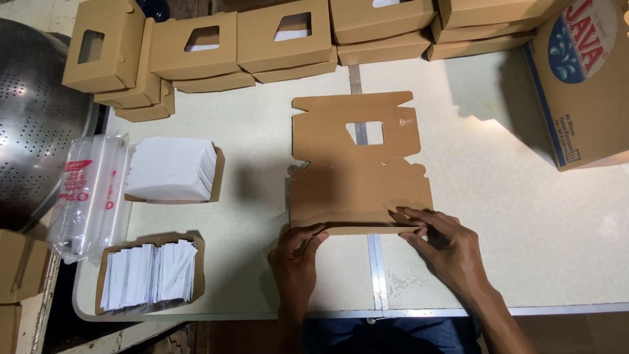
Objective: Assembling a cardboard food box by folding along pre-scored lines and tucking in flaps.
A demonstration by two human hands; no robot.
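At the table's [524,216] far left edge sits a perforated metal colander [33,118], and beside it lies a clear plastic sleeve of cups [88,196]. Next to that, a shallow cardboard tray holds a stack of white paper sheets [171,169]; nearer the front edge, a second tray holds narrow white packets [149,273] standing on edge. Along the back edge runs a row of folded brown window boxes [262,39]. Near the middle of the front edge lies a flat brown cardboard box blank [357,164] with a window cut-out. The left hand [296,262] pinches the blank's near-left corner, fingers curled closed on the folded flap. The right hand [445,249] presses the same flap at its right end, fingers extended and flat on the cardboard. At the back right corner stands a large cardboard carton [583,85].
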